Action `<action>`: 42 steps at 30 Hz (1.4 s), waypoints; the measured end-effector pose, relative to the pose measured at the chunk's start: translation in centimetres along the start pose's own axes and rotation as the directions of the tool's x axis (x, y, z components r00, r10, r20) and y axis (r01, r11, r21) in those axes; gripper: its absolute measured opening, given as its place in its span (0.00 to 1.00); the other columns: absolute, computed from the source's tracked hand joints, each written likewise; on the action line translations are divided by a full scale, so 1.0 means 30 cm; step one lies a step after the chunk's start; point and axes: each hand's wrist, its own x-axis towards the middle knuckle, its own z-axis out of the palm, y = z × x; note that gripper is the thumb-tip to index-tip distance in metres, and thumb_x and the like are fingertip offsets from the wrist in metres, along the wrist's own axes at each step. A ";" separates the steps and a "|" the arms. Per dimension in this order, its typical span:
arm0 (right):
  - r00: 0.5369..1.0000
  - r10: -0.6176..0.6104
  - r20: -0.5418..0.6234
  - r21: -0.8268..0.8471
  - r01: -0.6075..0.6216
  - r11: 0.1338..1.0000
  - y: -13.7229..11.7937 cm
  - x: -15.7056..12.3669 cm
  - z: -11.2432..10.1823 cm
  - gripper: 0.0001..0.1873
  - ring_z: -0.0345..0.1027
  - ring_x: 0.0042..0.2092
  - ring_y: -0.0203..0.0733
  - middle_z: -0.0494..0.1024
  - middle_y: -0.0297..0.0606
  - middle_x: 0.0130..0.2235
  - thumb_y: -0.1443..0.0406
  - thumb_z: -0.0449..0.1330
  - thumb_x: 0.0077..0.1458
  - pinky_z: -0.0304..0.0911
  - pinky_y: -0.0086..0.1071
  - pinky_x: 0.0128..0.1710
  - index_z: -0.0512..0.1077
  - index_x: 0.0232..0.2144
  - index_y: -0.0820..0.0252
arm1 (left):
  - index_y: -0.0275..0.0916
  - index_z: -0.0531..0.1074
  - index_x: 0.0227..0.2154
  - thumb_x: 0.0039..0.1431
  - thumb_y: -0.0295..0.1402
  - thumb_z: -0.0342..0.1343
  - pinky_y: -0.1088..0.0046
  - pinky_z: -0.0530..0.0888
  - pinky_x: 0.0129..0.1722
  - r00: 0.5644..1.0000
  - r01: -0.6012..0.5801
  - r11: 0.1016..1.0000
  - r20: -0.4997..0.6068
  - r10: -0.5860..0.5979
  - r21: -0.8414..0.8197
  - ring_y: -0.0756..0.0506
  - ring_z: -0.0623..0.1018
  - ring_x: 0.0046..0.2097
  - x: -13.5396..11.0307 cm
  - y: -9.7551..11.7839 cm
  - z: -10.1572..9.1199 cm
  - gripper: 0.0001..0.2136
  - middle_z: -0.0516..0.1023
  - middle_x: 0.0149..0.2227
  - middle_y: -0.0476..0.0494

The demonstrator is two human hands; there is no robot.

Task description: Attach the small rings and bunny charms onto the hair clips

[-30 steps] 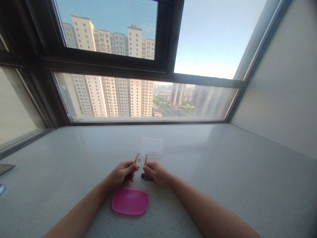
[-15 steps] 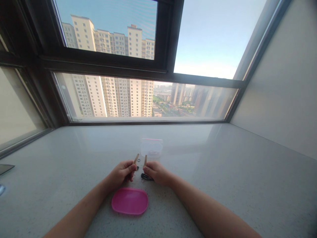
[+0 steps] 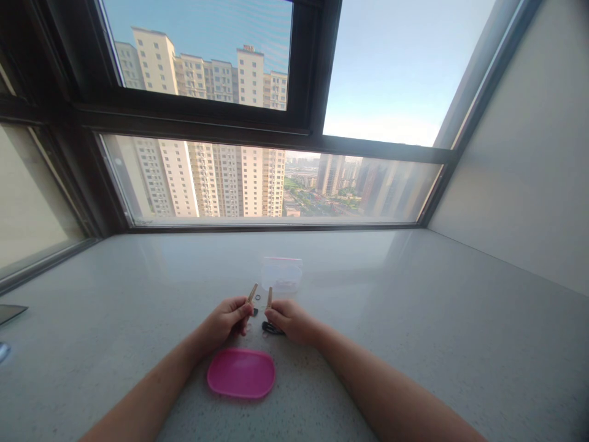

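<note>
My left hand (image 3: 235,316) is closed, with a slim tan clip (image 3: 253,292) pinched between thumb and fingers, its tip pointing up and away. Opposite it, my right hand (image 3: 288,319) grips a second slim tan clip (image 3: 269,297), held nearly upright. The two clips are apart. Just under the right hand lies a black hair clip (image 3: 272,328), partly covered by the fingers. Between the hands are a small dark piece (image 3: 256,312) and a dark ring (image 3: 257,297). Tiny clear bands (image 3: 249,327) rest near the left fingertips. Their exact number is hard to make out.
A pink oval tray (image 3: 242,373) sits between my forearms, close to me. Beyond the hands lies a clear plastic bag (image 3: 281,274) on the speckled white sill (image 3: 391,307). Windows (image 3: 276,184) border the far side. A dark flat object (image 3: 11,314) shows at the left edge.
The clip in my left hand has shifted up very slightly, and the left fingers have moved a little. The rest looks the same.
</note>
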 end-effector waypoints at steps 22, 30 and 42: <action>1.000 -0.005 -0.012 0.017 0.005 1.000 0.006 0.001 0.001 0.18 0.47 0.24 0.29 0.57 0.30 0.22 0.56 0.47 0.56 0.45 0.24 0.23 0.64 0.26 0.65 | 0.36 0.65 0.25 0.51 0.44 0.51 0.79 0.59 0.19 1.000 -0.012 1.000 -0.012 0.012 -0.011 0.53 0.65 0.19 -0.004 0.005 0.006 0.14 0.64 0.17 0.54; 1.000 -0.015 -0.004 0.008 0.015 1.000 0.006 -0.001 0.000 0.17 0.47 0.24 0.29 0.57 0.30 0.22 0.56 0.46 0.56 0.46 0.24 0.23 0.64 0.27 0.65 | 0.35 0.65 0.26 0.52 0.43 0.51 0.79 0.58 0.19 1.000 -0.004 1.000 0.001 0.004 -0.024 0.53 0.66 0.19 -0.003 0.001 0.003 0.13 0.64 0.18 0.53; 0.999 -0.038 0.006 -0.027 0.038 0.999 0.004 -0.001 -0.005 0.17 0.47 0.25 0.30 0.55 0.30 0.22 0.57 0.46 0.56 0.46 0.24 0.24 0.64 0.26 0.65 | 0.36 0.63 0.26 0.54 0.42 0.49 0.80 0.56 0.18 1.000 -0.005 1.000 0.029 0.005 -0.008 0.54 0.64 0.19 -0.004 0.000 0.002 0.13 0.64 0.17 0.54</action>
